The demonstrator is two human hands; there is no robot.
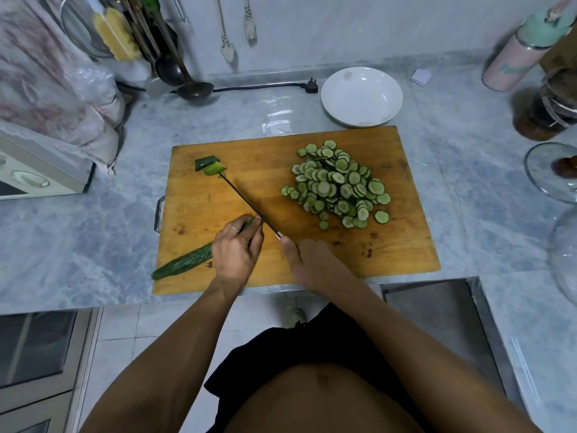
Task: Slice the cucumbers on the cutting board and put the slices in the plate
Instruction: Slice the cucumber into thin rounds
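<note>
A wooden cutting board (pixel 390 251) lies on the marble counter. A long dark-green cucumber (pixel 184 262) lies across the board's near left corner, and my left hand (pixel 237 250) holds it down, fingers curled over its cut end. My right hand (pixel 307 260) grips the handle of a knife (pixel 246 203), whose blade runs edge-on toward the far left, right beside my left fingertips. Two cucumber end pieces (pixel 210 165) lie near the blade's tip. A heap of several thin slices (pixel 338 184) covers the board's right half. An empty white plate (pixel 361 95) stands just behind the board.
A ladle (pixel 190 85) and hanging utensils are at the back left by a black plug and cord (pixel 310 85). A pink-and-green flask (pixel 518 54), a dark jar (pixel 549 104) and glass lids (pixel 552 173) stand at the right. A white appliance (pixel 40 170) sits left.
</note>
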